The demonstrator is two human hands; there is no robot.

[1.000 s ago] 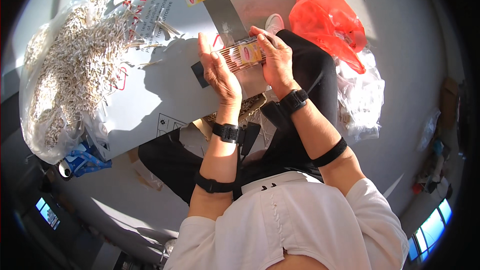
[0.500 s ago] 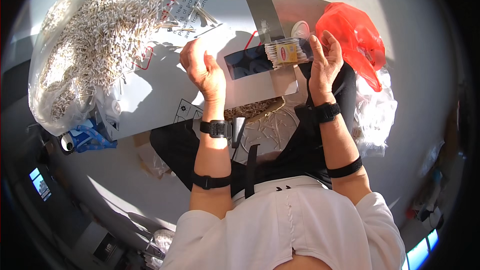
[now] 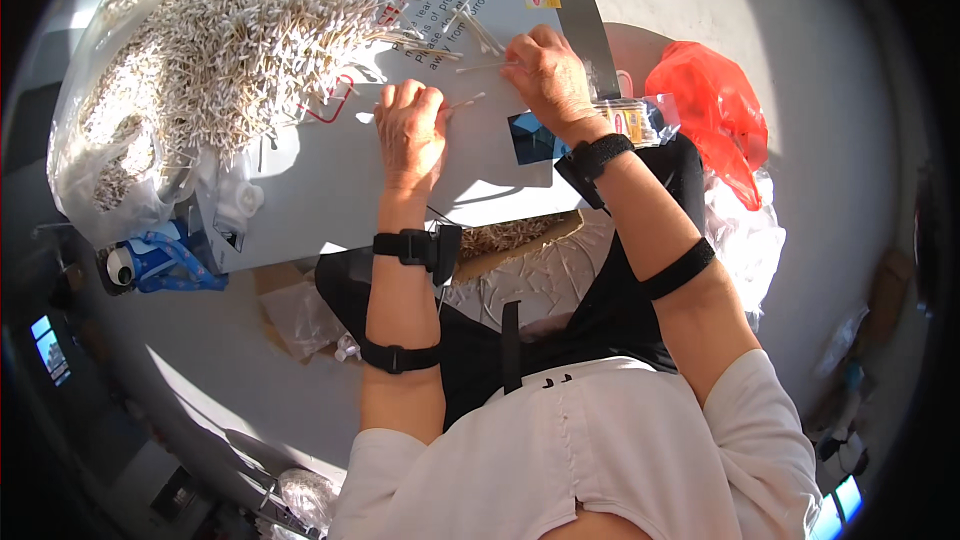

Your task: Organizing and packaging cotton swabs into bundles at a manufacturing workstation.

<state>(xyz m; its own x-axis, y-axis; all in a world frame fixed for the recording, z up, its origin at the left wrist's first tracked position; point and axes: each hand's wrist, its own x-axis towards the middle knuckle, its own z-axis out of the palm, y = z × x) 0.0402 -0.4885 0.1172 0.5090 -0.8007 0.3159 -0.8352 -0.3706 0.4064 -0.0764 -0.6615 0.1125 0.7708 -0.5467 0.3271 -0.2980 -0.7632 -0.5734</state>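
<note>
1. Left hand (image 3: 410, 135) sits at centre frame, palm down on the grey metal sheet (image 3: 330, 190), fingers curled together. One cotton swab (image 3: 466, 100) pokes out from its fingertips toward the right; whether it is pinched or only touched, I cannot tell.
2. Right hand (image 3: 545, 75) lies just right of it, upper centre, fingers spread and pressing down on a few loose swabs (image 3: 480, 35) scattered on the sheet. It grips nothing that shows.
3. The two hands are near each other but not touching.
4. Bulk stock: a large pile of cotton swabs (image 3: 220, 50) fills the upper left, spilling from a clear plastic bag (image 3: 75, 155) onto the sheet.
5. A small clear packet (image 3: 630, 120), apparently filled, lies at the sheet's right edge beside the right wrist.
6. Red plastic bag (image 3: 710, 105) sits at the upper right, well apart from the hands.
7. Progress, as judged: one packet looks done; the pile is barely dented, so most of the gathering remains.
</note>
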